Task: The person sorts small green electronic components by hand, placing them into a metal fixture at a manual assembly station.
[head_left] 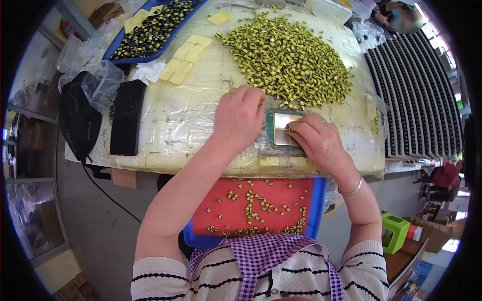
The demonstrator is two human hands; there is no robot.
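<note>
Your left hand [240,118] rests knuckles-up on the plastic-wrapped pale work table [186,115], its fingers curled down at the left edge of the small square metal fixture with a green frame [284,129]; your fingertips are tucked under the hand, so you cannot tell from here whether they pinch anything. Your right hand [315,140] lies over the fixture's right and lower side, fingers bent and drawn together at its shiny face, possibly nipping one of the small parts, though the part itself is too tiny to make out. The fixture sits near the front edge of the table, between your two hands and just below the big heap of small yellow-and-black components [288,57], whose nearest stragglers reach almost to its top edge. On your lap side, below the table edge, a blue tray with a red liner [271,198] holds a scatter of the same components (most gathered along its near edge). To your left on the table lies a flat black rectangular slab [127,118], with a cluster of pale yellow foam pads [182,65] beyond it and a second blue tray of dark components [153,30] at the far corner.
</note>
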